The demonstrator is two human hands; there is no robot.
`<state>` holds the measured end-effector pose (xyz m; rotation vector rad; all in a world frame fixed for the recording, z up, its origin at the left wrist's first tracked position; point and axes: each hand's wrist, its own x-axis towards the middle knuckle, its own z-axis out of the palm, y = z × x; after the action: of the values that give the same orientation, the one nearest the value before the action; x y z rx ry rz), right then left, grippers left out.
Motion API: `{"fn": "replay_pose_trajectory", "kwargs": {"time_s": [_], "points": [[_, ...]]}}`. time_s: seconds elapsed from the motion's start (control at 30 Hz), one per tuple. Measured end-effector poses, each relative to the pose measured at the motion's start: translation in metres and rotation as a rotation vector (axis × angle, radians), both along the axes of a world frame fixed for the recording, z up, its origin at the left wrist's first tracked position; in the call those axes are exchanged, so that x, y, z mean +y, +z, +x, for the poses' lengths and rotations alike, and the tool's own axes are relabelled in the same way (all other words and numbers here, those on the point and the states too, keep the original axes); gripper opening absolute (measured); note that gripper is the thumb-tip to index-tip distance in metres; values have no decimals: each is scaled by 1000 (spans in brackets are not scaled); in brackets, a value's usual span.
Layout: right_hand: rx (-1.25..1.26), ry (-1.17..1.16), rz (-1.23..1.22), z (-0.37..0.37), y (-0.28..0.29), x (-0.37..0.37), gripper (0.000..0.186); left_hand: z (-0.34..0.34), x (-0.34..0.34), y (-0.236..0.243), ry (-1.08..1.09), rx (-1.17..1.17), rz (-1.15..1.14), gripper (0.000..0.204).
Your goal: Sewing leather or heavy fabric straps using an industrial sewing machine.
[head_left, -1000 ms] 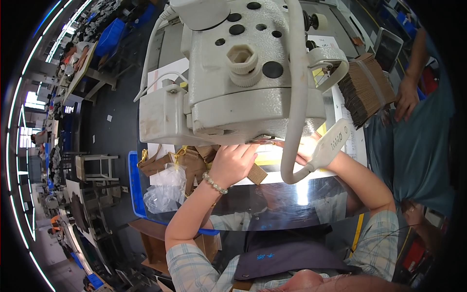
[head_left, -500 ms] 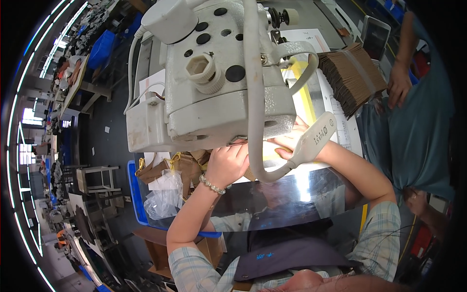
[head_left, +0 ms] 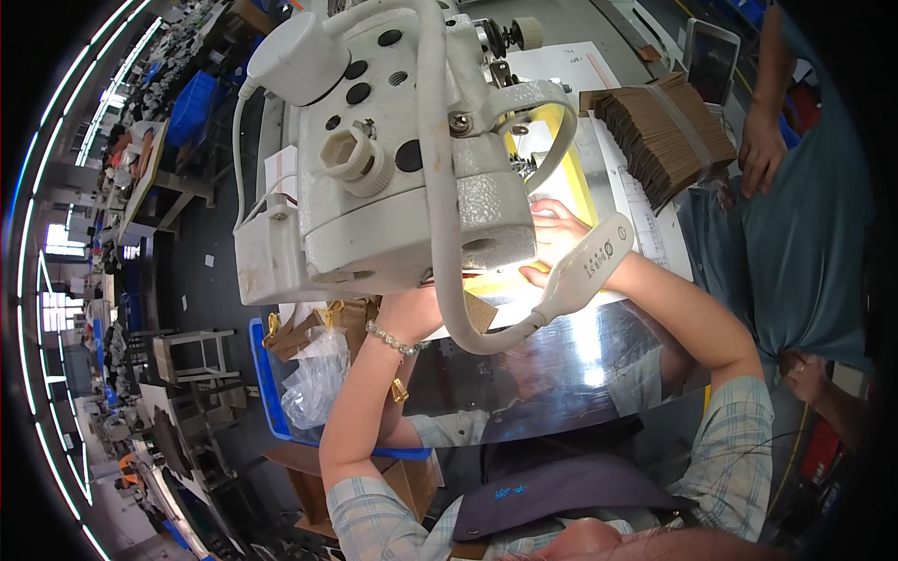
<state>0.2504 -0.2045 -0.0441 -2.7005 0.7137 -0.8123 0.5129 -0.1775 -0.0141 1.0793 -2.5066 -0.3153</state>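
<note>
A large pale-grey sewing machine [head_left: 374,206] fills the middle of the view and covers part of the work beneath it. My left hand [head_left: 412,314] reaches under the machine's near end; its fingers are hidden there. A beaded bracelet [head_left: 393,341] circles that wrist, with a gold-coloured piece [head_left: 399,390] hanging below. To the right of the machine head, my right hand [head_left: 559,238] lies on the brightly lit work surface with fingers stretched out, beside a yellow strip [head_left: 586,182]. Between the hands, the corner of a flat brown piece [head_left: 481,315] shows near the table edge.
A flexible-neck lamp [head_left: 591,266] curves in front of my right hand. A strapped stack of brown folded pieces [head_left: 666,136] stands at the right, near another person's hand [head_left: 762,152]. A blue bin [head_left: 267,383] with brown pieces and a plastic bag [head_left: 316,383] sits left.
My view has shifted slightly, so the machine sits further left. The left hand has gone further under the machine's end. My right fingers now show more, and the brown corner has come into sight.
</note>
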Motion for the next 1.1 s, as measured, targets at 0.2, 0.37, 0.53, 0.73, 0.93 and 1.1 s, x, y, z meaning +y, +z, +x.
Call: {"fn": "replay_pose_trajectory", "kwargs": {"time_s": [0.2, 0.37, 0.53, 0.73, 0.93, 1.1], "points": [[21, 9, 23, -1, 1, -2, 35, 3, -3, -8, 14, 7, -7, 17], [-2, 0, -8, 1, 0, -4, 33, 4, -3, -11, 5, 8, -48, 17], [36, -2, -5, 0, 3, -3, 30, 4, -4, -10, 16, 15, -2, 17], [73, -17, 138, -5, 6, 22, 35, 4, 19, -11, 3, -208, -94, 33], [-4, -55, 13, -2, -2, 29, 26, 2, 23, -12, -17, -203, -176, 33], [21, -66, 99, 5, -5, 16, 27, -1, 18, -13, -56, -145, -169, 32]]}}
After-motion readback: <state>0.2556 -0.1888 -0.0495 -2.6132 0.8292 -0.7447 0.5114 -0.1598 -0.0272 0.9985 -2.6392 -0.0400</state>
